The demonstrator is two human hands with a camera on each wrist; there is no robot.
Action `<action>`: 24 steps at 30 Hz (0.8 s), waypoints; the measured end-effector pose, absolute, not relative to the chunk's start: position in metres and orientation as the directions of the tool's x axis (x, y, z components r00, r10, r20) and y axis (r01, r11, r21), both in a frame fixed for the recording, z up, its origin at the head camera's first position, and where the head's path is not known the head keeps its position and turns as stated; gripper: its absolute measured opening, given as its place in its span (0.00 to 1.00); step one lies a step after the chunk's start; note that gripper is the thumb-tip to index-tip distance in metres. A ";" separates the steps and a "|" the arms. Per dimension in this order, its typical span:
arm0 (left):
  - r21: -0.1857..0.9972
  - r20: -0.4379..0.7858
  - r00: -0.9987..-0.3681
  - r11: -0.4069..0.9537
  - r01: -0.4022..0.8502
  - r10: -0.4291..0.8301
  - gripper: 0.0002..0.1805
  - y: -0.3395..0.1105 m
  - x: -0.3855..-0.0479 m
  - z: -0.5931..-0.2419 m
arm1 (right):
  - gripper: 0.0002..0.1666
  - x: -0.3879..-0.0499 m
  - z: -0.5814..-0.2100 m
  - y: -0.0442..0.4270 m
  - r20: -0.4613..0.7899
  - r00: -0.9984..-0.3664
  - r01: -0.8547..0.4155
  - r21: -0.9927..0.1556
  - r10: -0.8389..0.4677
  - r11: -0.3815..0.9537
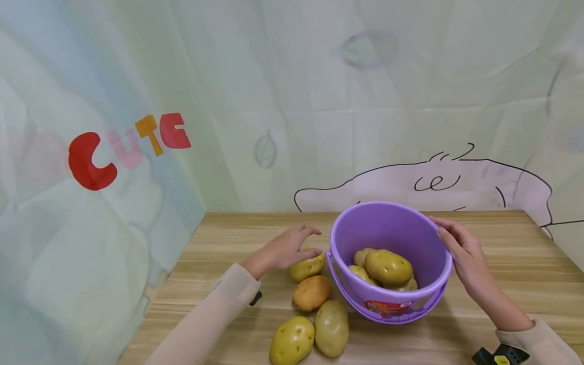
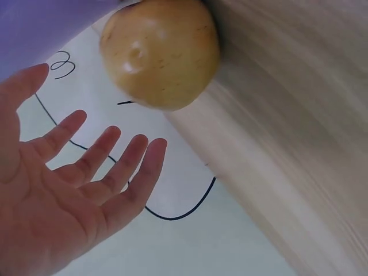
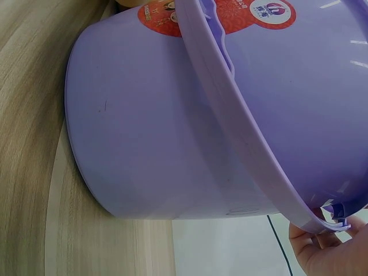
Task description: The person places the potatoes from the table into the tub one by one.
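Note:
A purple bucket (image 1: pixel 378 225) with a lowered handle stands on the table, holding several potatoes (image 1: pixel 389 267). My left hand (image 1: pixel 284 249) hovers left of it, fingers spread and nothing in them, over a yellow potato (image 1: pixel 306 269). In the left wrist view, a gap shows between the fingers and that potato (image 2: pixel 161 57). Nearer me lie a brownish-orange potato (image 1: pixel 312 293) and two yellowish potatoes, one beside the bucket (image 1: pixel 331 328) and one further left. My right hand (image 1: pixel 465 256) grips the bucket's right rim near the handle joint, as the right wrist view shows.
The wooden table (image 1: pixel 228 243) meets a pale printed curtain (image 1: pixel 301 126) at its back and left edges. Colourful letters (image 1: pixel 93 162) and a cartoon outline mark the curtain. A dark wrist device (image 1: pixel 502 356) sits by the right sleeve.

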State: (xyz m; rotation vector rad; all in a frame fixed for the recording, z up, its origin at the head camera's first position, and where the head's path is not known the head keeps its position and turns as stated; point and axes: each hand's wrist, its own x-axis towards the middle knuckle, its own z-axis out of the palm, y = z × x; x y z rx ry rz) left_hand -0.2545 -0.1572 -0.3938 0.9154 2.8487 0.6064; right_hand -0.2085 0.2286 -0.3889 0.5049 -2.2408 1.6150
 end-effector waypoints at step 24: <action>0.383 -0.089 -0.819 0.779 0.497 0.567 0.33 -0.157 -0.252 -0.413 | 0.22 -0.208 -0.388 0.227 0.452 -0.888 -0.456 -0.838 -0.086 0.298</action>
